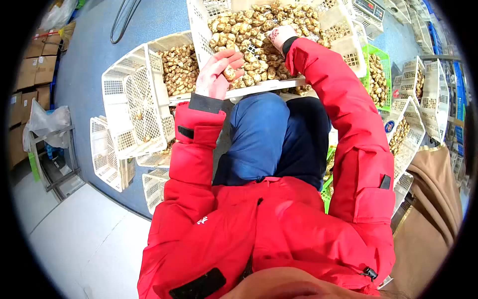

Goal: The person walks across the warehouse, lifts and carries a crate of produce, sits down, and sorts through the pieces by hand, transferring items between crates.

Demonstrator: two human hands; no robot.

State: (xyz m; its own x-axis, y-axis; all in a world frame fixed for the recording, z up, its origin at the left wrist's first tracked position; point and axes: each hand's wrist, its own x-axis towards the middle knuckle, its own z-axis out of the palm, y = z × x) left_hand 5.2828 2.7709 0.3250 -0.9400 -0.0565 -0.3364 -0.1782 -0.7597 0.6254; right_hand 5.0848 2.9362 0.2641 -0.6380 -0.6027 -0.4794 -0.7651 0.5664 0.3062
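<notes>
A large white plastic crate [197, 35] stands in front of my knees, filled with small brown-and-cream lumps [244, 30] that resemble mushrooms or tubers; I cannot tell which. Over its near left corner, my left hand [213, 74] is turned palm up with curled fingers, holding one pale brown lump [229, 73]. My right hand [282, 35] reaches down among the lumps in the middle of the crate. Its fingers are drawn together, and whatever lies between them is hidden.
Left of the big crate are more lumps in another white crate [158, 82] and tilted white baskets [107, 84]. A green basket [366, 74] and further white crates [413, 117] stand on the right. A digital scale [369, 7] is at the top right. Cardboard boxes [37, 70] are stacked far left.
</notes>
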